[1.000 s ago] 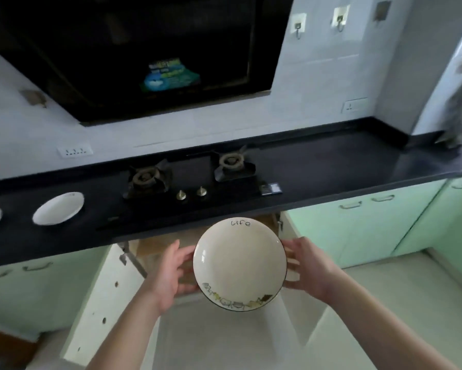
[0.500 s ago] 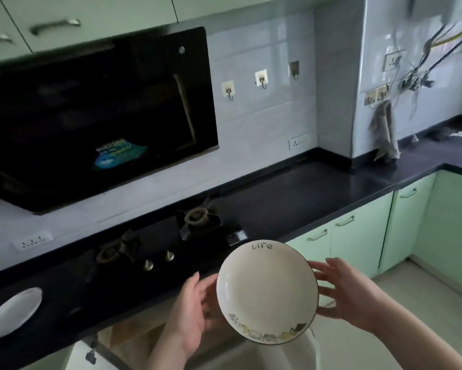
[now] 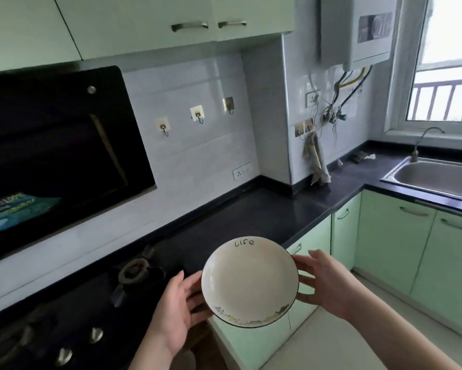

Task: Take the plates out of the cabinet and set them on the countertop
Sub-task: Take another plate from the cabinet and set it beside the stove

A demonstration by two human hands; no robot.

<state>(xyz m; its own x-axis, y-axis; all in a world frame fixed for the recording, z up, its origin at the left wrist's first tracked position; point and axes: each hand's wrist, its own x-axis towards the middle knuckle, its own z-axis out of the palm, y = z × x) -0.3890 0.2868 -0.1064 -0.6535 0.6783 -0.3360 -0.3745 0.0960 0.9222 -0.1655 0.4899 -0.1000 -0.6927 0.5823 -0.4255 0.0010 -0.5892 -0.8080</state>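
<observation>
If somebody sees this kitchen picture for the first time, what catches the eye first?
First, the white plate marked "life", held between the left hand and the right hand in front of the black countertop. Next, the big black range hood at left and the steel sink under the window.

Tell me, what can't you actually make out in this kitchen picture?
All in the head view:
- Underside of the plate: it faces the camera.
- Fingers of the left hand and right hand: partly behind the plate's rim.
- The cabinet it came from: below the frame's bottom edge.
- Sink: cut by the right edge.
- Sticker text on the range hood: blurred.
- Stove knobs: dark, blurred.
</observation>
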